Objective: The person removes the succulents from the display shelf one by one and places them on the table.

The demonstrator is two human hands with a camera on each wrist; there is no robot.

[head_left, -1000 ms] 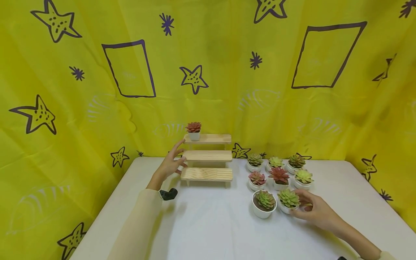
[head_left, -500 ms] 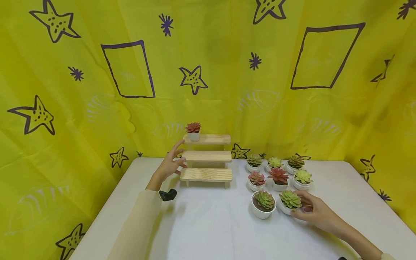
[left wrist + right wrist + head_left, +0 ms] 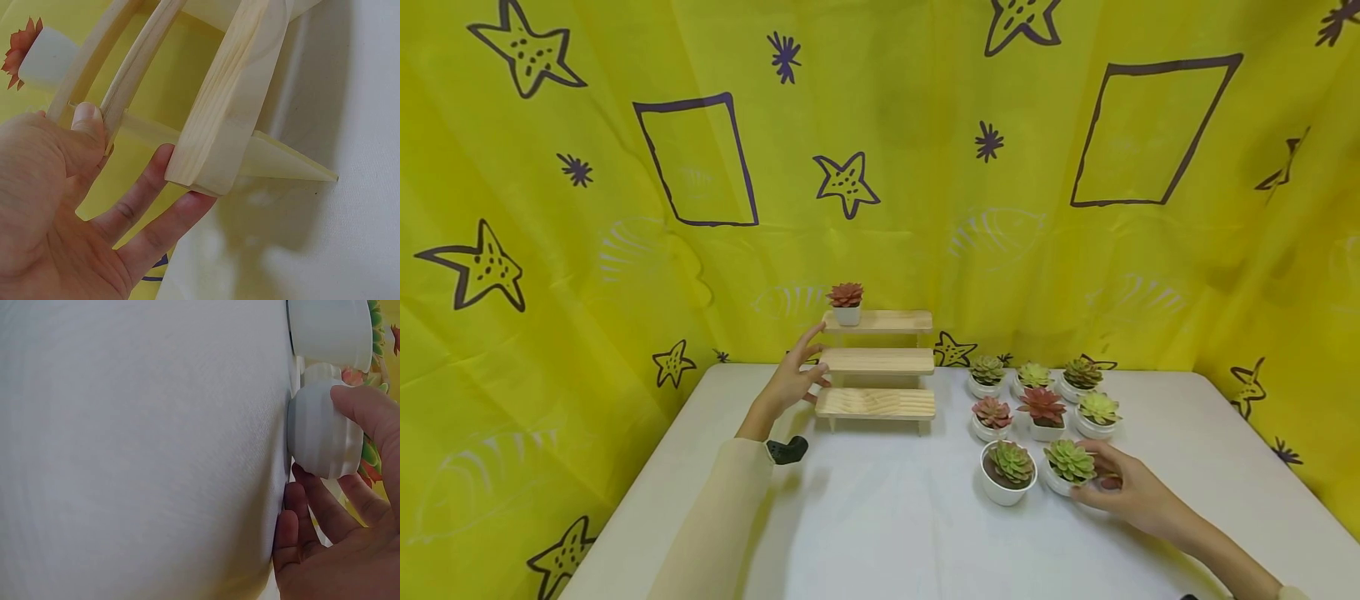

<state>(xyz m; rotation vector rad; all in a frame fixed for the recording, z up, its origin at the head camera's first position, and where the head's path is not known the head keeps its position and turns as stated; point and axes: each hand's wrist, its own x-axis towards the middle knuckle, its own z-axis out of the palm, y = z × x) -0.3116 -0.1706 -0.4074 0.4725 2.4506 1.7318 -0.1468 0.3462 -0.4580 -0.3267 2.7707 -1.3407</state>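
Observation:
My left hand [image 3: 792, 379] is at the left end of a three-tier wooden stand [image 3: 876, 403], fingers spread and fairly straight. In the left wrist view, the thumb [image 3: 87, 122] rests on the middle plank [image 3: 140, 65] and two fingertips touch the end of the lowest plank [image 3: 219, 119]. A red succulent in a white square pot [image 3: 847, 310] sits on the top tier's left end. My right hand [image 3: 1138, 496] grips a green succulent in a ribbed white pot [image 3: 325, 428], thumb on one side and fingers on the other; the pot stands upright on the table.
Close left of the gripped pot stands another green succulent in a white pot [image 3: 1004, 483]. Behind are several more potted succulents, including a dark red one [image 3: 1043, 408] and a yellow-green one [image 3: 1099, 410]. A yellow curtain [image 3: 910, 125] hangs behind the white table [image 3: 880, 517].
The gripped succulent's top leans slightly further right than a second ago. Both hands stay almost still, and the head view has shifted a little.

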